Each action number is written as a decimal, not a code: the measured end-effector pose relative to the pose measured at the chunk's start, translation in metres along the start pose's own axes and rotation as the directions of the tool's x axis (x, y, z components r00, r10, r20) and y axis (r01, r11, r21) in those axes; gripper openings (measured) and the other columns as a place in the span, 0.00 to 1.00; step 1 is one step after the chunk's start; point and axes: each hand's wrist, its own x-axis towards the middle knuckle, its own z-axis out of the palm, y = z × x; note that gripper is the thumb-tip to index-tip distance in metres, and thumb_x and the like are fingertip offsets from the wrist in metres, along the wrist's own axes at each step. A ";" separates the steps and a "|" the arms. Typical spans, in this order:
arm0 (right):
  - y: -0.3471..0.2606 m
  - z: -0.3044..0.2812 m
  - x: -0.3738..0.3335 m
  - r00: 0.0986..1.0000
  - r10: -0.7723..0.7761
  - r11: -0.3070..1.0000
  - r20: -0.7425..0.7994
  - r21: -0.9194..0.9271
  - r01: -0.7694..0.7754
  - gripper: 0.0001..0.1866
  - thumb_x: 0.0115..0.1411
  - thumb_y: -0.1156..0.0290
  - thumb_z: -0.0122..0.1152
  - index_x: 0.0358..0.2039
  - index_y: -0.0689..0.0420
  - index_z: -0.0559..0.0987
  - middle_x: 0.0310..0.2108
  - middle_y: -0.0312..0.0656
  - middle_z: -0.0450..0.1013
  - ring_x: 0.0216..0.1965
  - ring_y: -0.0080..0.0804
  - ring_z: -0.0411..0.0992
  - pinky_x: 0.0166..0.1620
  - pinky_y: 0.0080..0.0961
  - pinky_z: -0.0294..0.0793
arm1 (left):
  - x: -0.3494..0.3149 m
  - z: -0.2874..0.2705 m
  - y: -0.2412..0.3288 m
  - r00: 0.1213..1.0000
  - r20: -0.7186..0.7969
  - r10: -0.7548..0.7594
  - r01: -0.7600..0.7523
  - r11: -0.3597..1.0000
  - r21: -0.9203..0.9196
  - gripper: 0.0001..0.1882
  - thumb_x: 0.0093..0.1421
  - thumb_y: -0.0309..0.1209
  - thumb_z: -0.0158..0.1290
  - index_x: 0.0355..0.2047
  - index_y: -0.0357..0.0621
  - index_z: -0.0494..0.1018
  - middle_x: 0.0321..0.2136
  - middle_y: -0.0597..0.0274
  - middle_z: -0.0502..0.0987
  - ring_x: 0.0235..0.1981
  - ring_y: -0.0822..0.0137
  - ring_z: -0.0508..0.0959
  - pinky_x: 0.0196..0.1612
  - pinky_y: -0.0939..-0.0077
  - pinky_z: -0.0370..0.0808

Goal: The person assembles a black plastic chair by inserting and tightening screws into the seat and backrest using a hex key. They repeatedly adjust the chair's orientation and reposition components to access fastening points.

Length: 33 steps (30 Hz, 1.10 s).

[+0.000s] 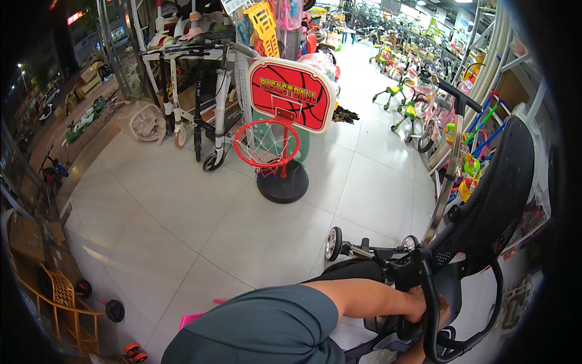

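A black child's push tricycle (497,194) with a tall perforated seat back stands at my right. Its padded black guard bar (431,315) loops out in front of the seat. My left arm, in a dark grey-green sleeve, reaches across to it. My left hand (416,304) is at the seat, just behind the near side of the bar; its fingers are hidden. Low at the edge, a bit of my other forearm shows under the bar. Skin of what seems my right hand (445,310) appears inside the loop, its fingers not distinguishable.
A toy basketball hoop (267,142) on a round black base (282,185) stands ahead on the tiled floor. Several kick scooters (212,115) lean at the far left. Small ride-on bikes (427,130) line the right aisle. A rattan frame with wheels (60,291) is at the lower left.
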 end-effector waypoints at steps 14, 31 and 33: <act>-0.059 -0.028 -0.045 0.959 0.274 0.920 0.071 0.272 -0.283 0.13 0.64 0.75 0.63 0.44 0.66 0.89 0.38 0.58 0.86 0.40 0.55 0.86 0.46 0.42 0.83 | -0.039 -0.001 0.017 0.998 -0.061 -0.019 0.035 0.963 0.268 0.50 0.59 0.51 0.65 0.74 0.31 0.65 0.76 0.41 0.64 0.79 0.41 0.57 0.77 0.23 0.45; -0.098 -0.027 -0.064 0.934 0.319 0.927 -0.163 0.258 -0.272 0.12 0.69 0.71 0.64 0.46 0.65 0.89 0.35 0.54 0.86 0.34 0.42 0.86 0.41 0.33 0.82 | -0.069 -0.022 0.008 0.941 -0.300 0.159 -0.133 0.986 0.105 0.19 0.63 0.29 0.65 0.54 0.37 0.82 0.59 0.50 0.81 0.63 0.46 0.76 0.68 0.47 0.72; -0.093 -0.025 -0.066 0.925 0.337 0.922 -0.176 0.263 -0.286 0.12 0.70 0.72 0.63 0.47 0.65 0.89 0.34 0.52 0.86 0.33 0.39 0.85 0.40 0.33 0.82 | -0.070 -0.021 0.007 0.927 -0.349 0.139 -0.129 0.990 0.053 0.18 0.62 0.28 0.66 0.52 0.37 0.83 0.56 0.50 0.83 0.59 0.46 0.78 0.64 0.50 0.74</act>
